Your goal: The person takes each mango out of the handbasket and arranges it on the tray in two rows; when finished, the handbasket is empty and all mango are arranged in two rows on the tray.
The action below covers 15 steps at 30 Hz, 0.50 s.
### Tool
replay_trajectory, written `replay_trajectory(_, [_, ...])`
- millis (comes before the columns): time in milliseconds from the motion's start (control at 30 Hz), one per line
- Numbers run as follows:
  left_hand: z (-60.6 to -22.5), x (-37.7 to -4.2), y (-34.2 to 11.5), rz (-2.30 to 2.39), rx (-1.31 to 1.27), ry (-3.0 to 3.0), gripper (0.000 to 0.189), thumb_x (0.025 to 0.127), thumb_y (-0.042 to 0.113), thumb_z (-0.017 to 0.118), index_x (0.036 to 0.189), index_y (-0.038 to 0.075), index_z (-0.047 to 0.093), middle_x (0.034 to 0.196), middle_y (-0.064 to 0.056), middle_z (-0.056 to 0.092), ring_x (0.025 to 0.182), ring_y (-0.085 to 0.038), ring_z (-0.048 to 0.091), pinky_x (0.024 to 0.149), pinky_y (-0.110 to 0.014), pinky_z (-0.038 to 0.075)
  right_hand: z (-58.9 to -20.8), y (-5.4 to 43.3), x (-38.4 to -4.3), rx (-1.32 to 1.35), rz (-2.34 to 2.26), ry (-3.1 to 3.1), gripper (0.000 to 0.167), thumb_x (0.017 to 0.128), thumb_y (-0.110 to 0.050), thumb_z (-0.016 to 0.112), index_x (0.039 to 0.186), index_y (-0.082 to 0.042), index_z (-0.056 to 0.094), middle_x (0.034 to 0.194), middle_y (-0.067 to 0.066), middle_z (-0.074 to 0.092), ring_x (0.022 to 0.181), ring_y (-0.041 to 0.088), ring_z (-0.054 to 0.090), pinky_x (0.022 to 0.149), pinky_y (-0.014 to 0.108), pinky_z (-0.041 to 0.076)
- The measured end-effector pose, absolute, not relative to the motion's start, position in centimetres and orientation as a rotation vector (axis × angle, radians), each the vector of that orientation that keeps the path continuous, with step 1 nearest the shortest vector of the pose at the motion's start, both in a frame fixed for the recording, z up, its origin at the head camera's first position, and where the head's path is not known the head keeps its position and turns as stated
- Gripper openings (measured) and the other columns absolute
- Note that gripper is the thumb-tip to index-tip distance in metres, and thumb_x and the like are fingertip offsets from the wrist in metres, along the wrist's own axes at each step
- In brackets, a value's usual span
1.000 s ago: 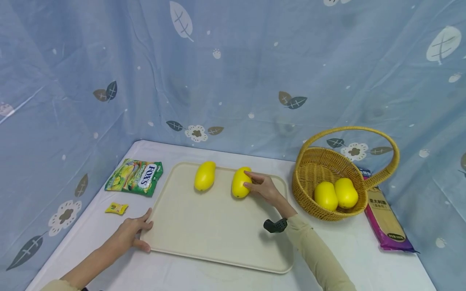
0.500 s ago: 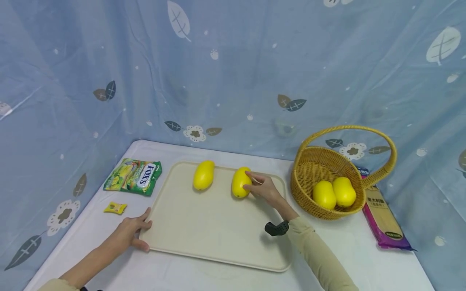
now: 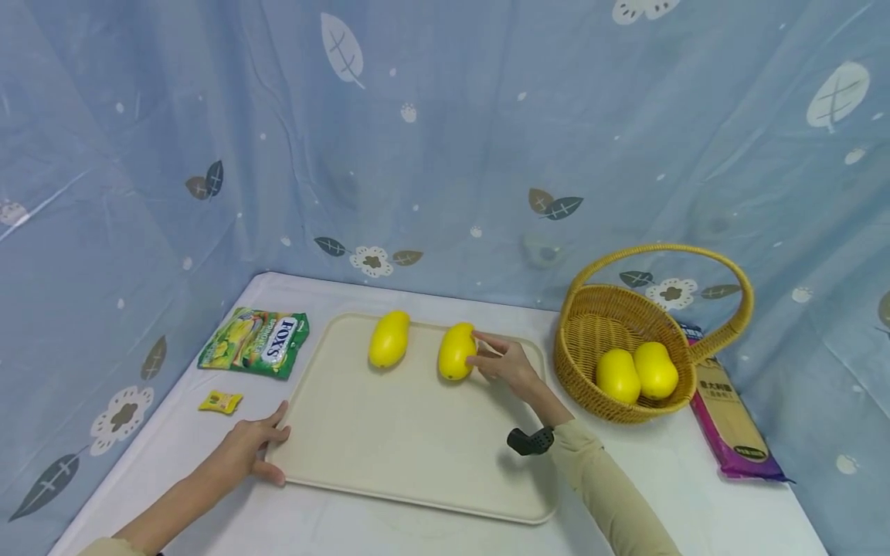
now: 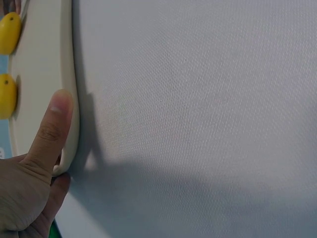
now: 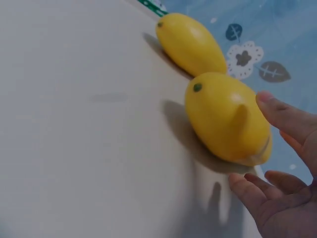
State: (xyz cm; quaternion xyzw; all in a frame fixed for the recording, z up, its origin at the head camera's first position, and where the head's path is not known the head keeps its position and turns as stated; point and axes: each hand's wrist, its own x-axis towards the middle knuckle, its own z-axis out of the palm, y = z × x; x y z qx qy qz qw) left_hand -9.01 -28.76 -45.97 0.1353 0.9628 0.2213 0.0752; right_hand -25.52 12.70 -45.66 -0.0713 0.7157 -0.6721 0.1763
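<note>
Two yellow mangoes lie along the far side of a beige tray [image 3: 417, 440], a left mango [image 3: 389, 340] and a right mango [image 3: 456, 353]. My right hand [image 3: 511, 369] is beside the right mango, thumb and fingers spread. In the right wrist view a gap shows between the fingertips and that mango [image 5: 225, 116]. At the tray's near left corner, my left hand [image 3: 243, 449] holds the edge. Its thumb [image 4: 55, 121] lies against the rim in the left wrist view, while the other fingers are partly hidden past the corner.
Right of the tray stands a wicker basket [image 3: 580, 367] with a tall handle and two mangoes [image 3: 636, 372] inside. A purple noodle packet [image 3: 733, 421] lies beyond it. At left are a green FOX'S candy bag [image 3: 253, 341] and a small yellow wrapped candy [image 3: 220, 401].
My right fingers have come off the right mango, which stays on the tray. My left hand keeps its place at the tray corner. The head view has shifted slightly.
</note>
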Motion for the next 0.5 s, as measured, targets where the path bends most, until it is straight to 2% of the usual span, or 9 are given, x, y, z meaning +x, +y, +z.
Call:
replay_trajectory(67, [-46.0,-9.1,-28.7,0.656,0.401,2.889,0.077,0.049,0.035,0.083,0.109,-0.010,0.065,0.136,-0.032,0.041,0.113,-0.048,0.053,0.091,-0.050,0.048,-45.4,13.0,-25.4,-0.200,-1.897,2.046,0.058,0.085,-0.003,0.071,0.138,-0.003,0.049,0.147,0.018,0.041,0.134,0.035,0.038,0.077,0.022,0.054])
replay_trajectory(167, [-46.0,-9.1,-28.7,0.650,0.404,2.888,0.077,0.049,0.035,0.083,0.110,-0.010,0.065,0.136,-0.032,0.041,0.112,-0.047,0.055,0.090,-0.050,0.049,-45.0,13.5,-25.1,-0.187,-1.890,2.078,0.056,0.086,-0.007,0.071,0.138,-0.003,0.049,0.150,0.012,0.038,0.136,0.034,0.037,0.096,0.035,0.049])
replay_trajectory(267, [-46.1,-9.1,-28.8,0.649,0.417,2.894,0.076,0.049,0.034,0.084,0.109,-0.010,0.066,0.135,-0.033,0.041,0.109,-0.046,0.057,0.089,-0.049,0.049,-44.5,14.4,-24.7,-0.175,-1.899,2.065,0.057,0.088,-0.007,0.069,0.140,-0.003,0.046,0.151,0.012,0.036,0.136,0.033,0.036,0.100,0.040,0.046])
replay_trajectory(500, [-46.2,-9.0,-28.9,0.657,0.426,2.900,0.076,0.048,0.035,0.083,0.107,-0.010,0.066,0.134,-0.033,0.042,0.111,-0.048,0.055,0.089,-0.050,0.049,-42.9,17.6,-23.2,-0.196,-1.895,2.042,0.060,0.091,-0.009,0.065,0.145,-0.002,0.038,0.153,0.017,0.030,0.137,0.034,0.035,0.103,0.042,0.043])
